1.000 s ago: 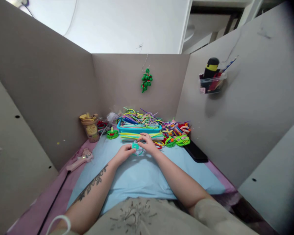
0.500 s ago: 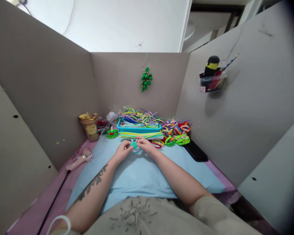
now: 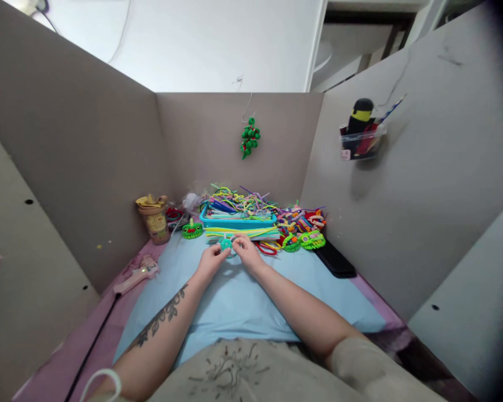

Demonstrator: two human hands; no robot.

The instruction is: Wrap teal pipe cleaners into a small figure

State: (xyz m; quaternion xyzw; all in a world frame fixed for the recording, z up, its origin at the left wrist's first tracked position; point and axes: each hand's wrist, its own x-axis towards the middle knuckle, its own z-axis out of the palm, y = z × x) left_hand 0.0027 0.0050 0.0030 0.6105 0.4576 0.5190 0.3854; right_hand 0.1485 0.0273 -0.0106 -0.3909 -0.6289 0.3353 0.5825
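**Teal piece in hand, shaping unfinished**

My left hand (image 3: pixel 209 261) and right hand (image 3: pixel 246 249) pinch the small teal pipe-cleaner piece (image 3: pixel 226 243) together above the blue mat (image 3: pixel 235 301). It looks part-formed, I judge; finished green figures (image 3: pixel 305 239) lie nearby, by the stem tray (image 3: pixel 237 223).

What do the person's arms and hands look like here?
Both forearms are bare, with no gloves. The left hand has no rings that I can make out, and its forearm carries a dark leafy tattoo plus a white band near the elbow. The right hand is unmarked. A beige sleeve covers the right upper arm.
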